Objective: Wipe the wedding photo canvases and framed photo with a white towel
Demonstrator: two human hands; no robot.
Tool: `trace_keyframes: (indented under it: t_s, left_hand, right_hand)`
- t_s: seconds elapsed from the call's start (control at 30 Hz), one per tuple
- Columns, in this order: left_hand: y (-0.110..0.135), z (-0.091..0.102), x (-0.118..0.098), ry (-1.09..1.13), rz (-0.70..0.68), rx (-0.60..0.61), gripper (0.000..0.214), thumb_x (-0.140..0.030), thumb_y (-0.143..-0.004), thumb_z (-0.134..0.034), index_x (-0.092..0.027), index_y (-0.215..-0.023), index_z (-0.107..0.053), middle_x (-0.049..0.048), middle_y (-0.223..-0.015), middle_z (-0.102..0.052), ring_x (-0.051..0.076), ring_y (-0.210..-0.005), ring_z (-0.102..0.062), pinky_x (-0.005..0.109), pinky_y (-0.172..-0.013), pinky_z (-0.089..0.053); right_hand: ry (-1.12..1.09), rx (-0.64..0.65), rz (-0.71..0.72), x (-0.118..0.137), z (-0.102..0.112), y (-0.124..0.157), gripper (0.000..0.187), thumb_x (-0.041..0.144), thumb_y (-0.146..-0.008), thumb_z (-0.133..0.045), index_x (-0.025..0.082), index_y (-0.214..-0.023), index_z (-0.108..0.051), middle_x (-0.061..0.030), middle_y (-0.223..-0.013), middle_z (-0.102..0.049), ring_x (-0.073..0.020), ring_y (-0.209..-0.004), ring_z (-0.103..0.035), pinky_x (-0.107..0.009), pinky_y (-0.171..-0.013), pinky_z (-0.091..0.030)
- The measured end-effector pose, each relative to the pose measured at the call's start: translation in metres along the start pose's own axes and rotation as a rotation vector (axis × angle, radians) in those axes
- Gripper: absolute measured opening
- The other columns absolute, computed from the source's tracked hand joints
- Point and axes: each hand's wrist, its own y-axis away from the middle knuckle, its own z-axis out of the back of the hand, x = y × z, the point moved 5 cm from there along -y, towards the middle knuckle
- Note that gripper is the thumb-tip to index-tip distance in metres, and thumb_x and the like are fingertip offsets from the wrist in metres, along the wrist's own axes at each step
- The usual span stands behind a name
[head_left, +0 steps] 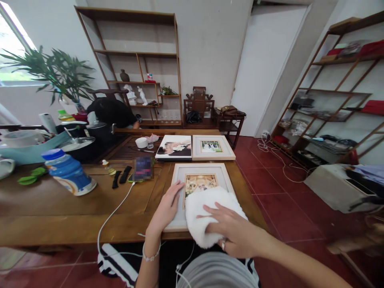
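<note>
A light wooden picture frame (226, 176) with a photo in its middle lies flat at the front edge of the wooden table. My left hand (168, 204) rests on the frame's left side, fingers stretched out and lying flat. With my right hand (232, 228) I grip a fluffy white cloth (210, 198), which lies against the lower right of the frame and covers part of the photo. The fingers are spread over the cloth, and the thumb is partly tucked into its folds.
Behind lie another framed photo (228, 152) and a photo-covered album or board (175, 142). A phone (142, 169) on a white cable, black straps (124, 175), a small bottle (108, 168) and a large blue-capped bottle (67, 172) stand or lie left. A person (112, 112) bends beyond the table.
</note>
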Motion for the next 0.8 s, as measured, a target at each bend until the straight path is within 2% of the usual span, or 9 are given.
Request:
trace_keyframes:
  t_s: [0.13,0.27,0.37,0.43,0.5,0.6,0.8]
  left_hand:
    - [0.001,0.001,-0.003,-0.009,-0.027,0.020,0.040,-0.017,-0.089,-0.036,-0.023,-0.127,-0.048,0.0069,-0.138,-0.043,0.020,-0.130,-0.035,0.041,-0.109,-0.025]
    - [0.001,0.001,-0.004,-0.019,-0.034,0.037,0.041,-0.017,-0.090,-0.035,-0.024,-0.128,-0.047,0.0060,-0.138,-0.042,0.018,-0.132,-0.032,0.040,-0.110,-0.023]
    - [0.002,0.001,-0.005,-0.010,-0.042,0.034,0.041,-0.017,-0.090,-0.034,-0.024,-0.128,-0.046,0.0060,-0.138,-0.042,0.018,-0.132,-0.032,0.039,-0.110,-0.023]
    - [0.002,0.001,-0.005,-0.010,-0.040,0.030,0.040,-0.018,-0.090,-0.035,-0.024,-0.128,-0.046,0.0062,-0.138,-0.042,0.018,-0.132,-0.032,0.040,-0.110,-0.023]
    - [0.002,0.001,-0.004,-0.015,-0.029,0.028,0.040,-0.018,-0.090,-0.035,-0.023,-0.128,-0.046,0.0067,-0.139,-0.042,0.019,-0.132,-0.032,0.041,-0.110,-0.024]
    - [0.002,0.001,-0.003,-0.021,-0.014,0.028,0.040,-0.018,-0.091,-0.034,-0.023,-0.128,-0.046,0.0070,-0.140,-0.040,0.019,-0.131,-0.033,0.041,-0.110,-0.024]
    - [0.002,0.000,-0.001,-0.003,-0.017,0.004,0.039,-0.019,-0.091,-0.034,-0.024,-0.127,-0.048,0.0064,-0.139,-0.042,0.019,-0.130,-0.035,0.042,-0.110,-0.025]
  right_hand:
    - [0.133,-0.180,-0.128,-0.043,0.002,-0.019,0.044,0.012,-0.072,-0.048,0.020,-0.116,-0.054,-0.0110,-0.140,-0.039,-0.0221,-0.134,-0.024,-0.046,-0.110,-0.014]
    - [0.275,-0.348,-0.216,-0.090,0.018,-0.039,0.045,0.010,-0.075,-0.045,0.016,-0.119,-0.051,-0.0133,-0.138,-0.040,-0.0236,-0.134,-0.022,-0.047,-0.109,-0.014]
    - [0.335,-0.403,-0.271,-0.115,0.031,-0.053,0.046,0.009,-0.077,-0.043,0.015,-0.122,-0.049,-0.0143,-0.142,-0.034,-0.0255,-0.135,-0.018,-0.050,-0.108,-0.014]
    - [0.377,-0.383,-0.279,-0.121,0.034,-0.061,0.050,0.006,-0.074,-0.044,0.016,-0.123,-0.049,-0.0114,-0.144,-0.031,-0.0282,-0.136,-0.014,-0.054,-0.107,-0.011]
    - [0.404,-0.310,-0.248,-0.118,0.029,-0.069,0.052,0.005,-0.071,-0.045,0.018,-0.120,-0.051,-0.0083,-0.144,-0.032,-0.0310,-0.136,-0.009,-0.058,-0.106,-0.007]
    - [0.358,-0.176,-0.193,-0.095,0.017,-0.068,0.049,0.006,-0.071,-0.044,0.020,-0.116,-0.055,-0.0073,-0.143,-0.035,-0.0321,-0.136,-0.008,-0.061,-0.104,-0.005]
    - [0.102,0.068,-0.007,-0.016,0.008,-0.023,0.048,0.009,-0.073,-0.044,0.024,-0.118,-0.053,-0.0046,-0.137,-0.044,-0.0275,-0.134,-0.022,-0.054,-0.107,-0.016]
